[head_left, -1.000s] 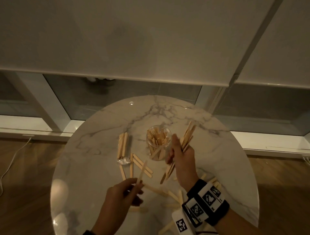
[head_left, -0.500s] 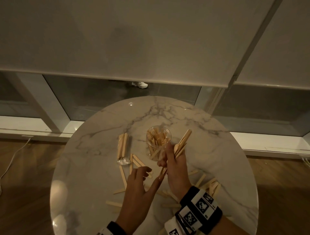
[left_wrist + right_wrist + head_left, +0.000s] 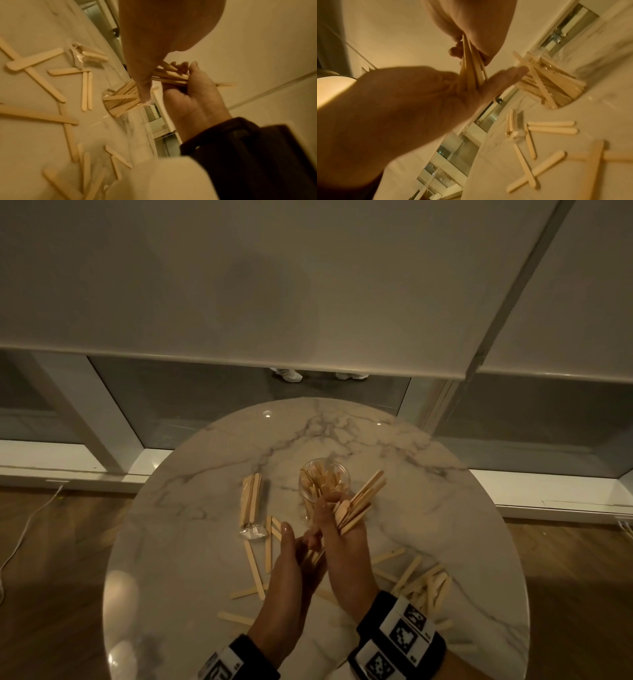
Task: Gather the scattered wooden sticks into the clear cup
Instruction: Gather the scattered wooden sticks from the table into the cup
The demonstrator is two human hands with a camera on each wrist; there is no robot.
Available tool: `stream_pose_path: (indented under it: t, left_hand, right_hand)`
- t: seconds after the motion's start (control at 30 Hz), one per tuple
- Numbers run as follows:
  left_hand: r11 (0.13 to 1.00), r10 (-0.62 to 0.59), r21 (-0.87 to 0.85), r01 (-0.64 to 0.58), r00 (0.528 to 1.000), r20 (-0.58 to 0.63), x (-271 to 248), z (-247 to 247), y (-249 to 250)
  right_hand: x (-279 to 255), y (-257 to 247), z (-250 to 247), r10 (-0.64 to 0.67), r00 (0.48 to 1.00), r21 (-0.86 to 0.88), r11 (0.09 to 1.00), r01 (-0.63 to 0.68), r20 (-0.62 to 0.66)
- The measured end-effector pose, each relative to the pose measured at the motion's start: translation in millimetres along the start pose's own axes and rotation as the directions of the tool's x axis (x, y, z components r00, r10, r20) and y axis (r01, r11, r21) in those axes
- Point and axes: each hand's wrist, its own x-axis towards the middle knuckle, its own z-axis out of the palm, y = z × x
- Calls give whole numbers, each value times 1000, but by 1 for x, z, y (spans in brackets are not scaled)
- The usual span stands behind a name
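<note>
Clear cup (image 3: 324, 479): stands upright near the middle of the round marble worktop (image 3: 428, 508), packed with wooden sticks leaning at mixed angles; in the right wrist view one stick lies crosswise over its mouth (image 3: 537, 79).
Right hand (image 3: 346, 556): raised just in front of the cup, grip curled round a bundle of sticks (image 3: 359, 505) whose upper ends fan out up and to the right, beside the cup's rim.
Left hand (image 3: 287, 570): touching the right hand from the left, fingers (image 3: 505, 77) straight and spread flat against the lower ends of the bundle; it clasps nothing.
Bundle, lower ends (image 3: 471, 70): stick out below the right fist and rest against the left palm.
Loose sticks, left (image 3: 253, 563): several lie flat on the worktop, two crossing, between the hands and the left edge.
Loose sticks, right (image 3: 421, 580): a scattered heap lies flat beside the right wrist.
Wrapped pack (image 3: 251, 505): a stack of sticks in a clear wrapper lies flat left of the cup, apart from it, the wrapper crumpled at its near end.
Wristbands (image 3: 400, 642): dark bands with black-and-white marker squares sit on both wrists.
</note>
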Motion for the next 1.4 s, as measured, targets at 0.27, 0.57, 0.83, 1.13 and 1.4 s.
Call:
stream_pose_path:
  t: [0.27,0.57,0.83,1.13,1.4]
  left_hand:
    - [996,62,64,-57,995,-74,0,1,-4]
    - [963,180,198,-181,983,24,-2,5,8]
    - [630,553,481,-609,787,273,11,-3,59]
    - [249,371,780,-574,800,471,25,1,31]
    - [528,500,685,-502,836,228,8,-11,42]
  right_hand:
    - [4,-18,2,-44,999,52,998,44,1]
    - [4,-8,-3,15,999,-32,999,-13,45]
    - [-5,7,-20,225,903,-248,959,-139,367]
    - [-10,7,-26,217,912,-458,888,-37,348]
    - [19,-12,-27,128,966,-357,933,-40,227]
